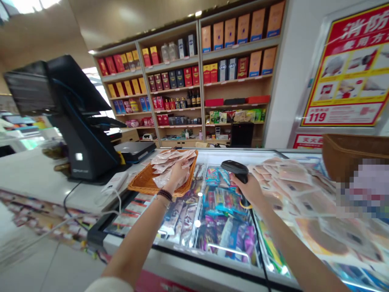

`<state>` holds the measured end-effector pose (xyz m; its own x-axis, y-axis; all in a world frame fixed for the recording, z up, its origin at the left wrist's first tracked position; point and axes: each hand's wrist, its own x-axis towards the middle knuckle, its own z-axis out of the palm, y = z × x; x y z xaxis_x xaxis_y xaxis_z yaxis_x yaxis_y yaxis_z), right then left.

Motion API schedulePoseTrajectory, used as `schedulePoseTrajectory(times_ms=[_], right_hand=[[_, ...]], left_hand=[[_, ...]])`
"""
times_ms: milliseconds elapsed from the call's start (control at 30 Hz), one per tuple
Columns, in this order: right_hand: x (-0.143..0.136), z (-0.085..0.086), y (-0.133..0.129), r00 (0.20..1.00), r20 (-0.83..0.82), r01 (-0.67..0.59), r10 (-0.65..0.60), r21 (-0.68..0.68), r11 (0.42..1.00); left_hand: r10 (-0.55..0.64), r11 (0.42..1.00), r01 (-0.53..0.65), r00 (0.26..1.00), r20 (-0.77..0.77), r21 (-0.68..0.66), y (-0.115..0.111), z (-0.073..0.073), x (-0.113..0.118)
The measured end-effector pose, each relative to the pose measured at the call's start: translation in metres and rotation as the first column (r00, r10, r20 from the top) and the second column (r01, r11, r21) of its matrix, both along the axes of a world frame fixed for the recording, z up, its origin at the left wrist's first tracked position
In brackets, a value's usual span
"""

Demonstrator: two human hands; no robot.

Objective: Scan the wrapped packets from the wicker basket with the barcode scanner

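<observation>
Clear flat packets (164, 163) lie loosely piled in a shallow orange woven basket (140, 183), which stands at the left end of a glass-topped freezer (170, 261). The left hand (180, 171), a beaded bracelet (165, 194) at its wrist, rests among these packets; its fingertips are hidden, so I cannot tell whether it grips one. The right hand (249, 188) is wrapped around the handle of a black handheld scanner (234, 166), held over the freezer. Under the glass, white wire compartments hold brightly wrapped goods (226, 236) in blue, purple and silver. More flat packets (293, 172) overlap across the glass on the right, beside a brown basket (349, 142) whose contents are partly masked by pixelation.

On the wall, a red and yellow poster (343, 113) carries large Chinese characters, 消防, and the number 119; its right side is cut off. A smaller red sign (307, 141) below starts with 灭火, the rest covered by the brown basket. Behind, shelves (199, 52) hold boxed goods and bottles, their labels too small to read. At left, a dark terminal (91, 134) stands on a white tabletop (27, 174); the lettering on its base is blurred.
</observation>
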<state>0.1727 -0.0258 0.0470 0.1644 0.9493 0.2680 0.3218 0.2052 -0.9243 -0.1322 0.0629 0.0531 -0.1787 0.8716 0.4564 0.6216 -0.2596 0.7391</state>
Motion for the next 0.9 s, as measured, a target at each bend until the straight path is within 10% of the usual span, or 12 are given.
schedulePoseTrajectory(times_ms=[200, 667, 900], right_hand=[[-0.012, -0.016, 0.006, 0.998, 0.058, -0.033, 0.035, -0.045, 0.998], [-0.007, -0.018, -0.002, 0.999, 0.037, 0.015, -0.013, -0.067, 0.998], [-0.009, -0.013, -0.007, 1.000, 0.021, 0.020, -0.019, -0.057, 0.998]], left_hand=[[0.235, 0.896, -0.378, 0.850, -0.471, -0.235, -0.016, -0.009, -0.047], [0.227, 0.906, -0.398, 0.744, -0.629, -0.144, -0.043, 0.007, -0.027], [0.300, 0.937, -0.349, 0.824, -0.481, -0.014, -0.024, 0.039, -0.015]])
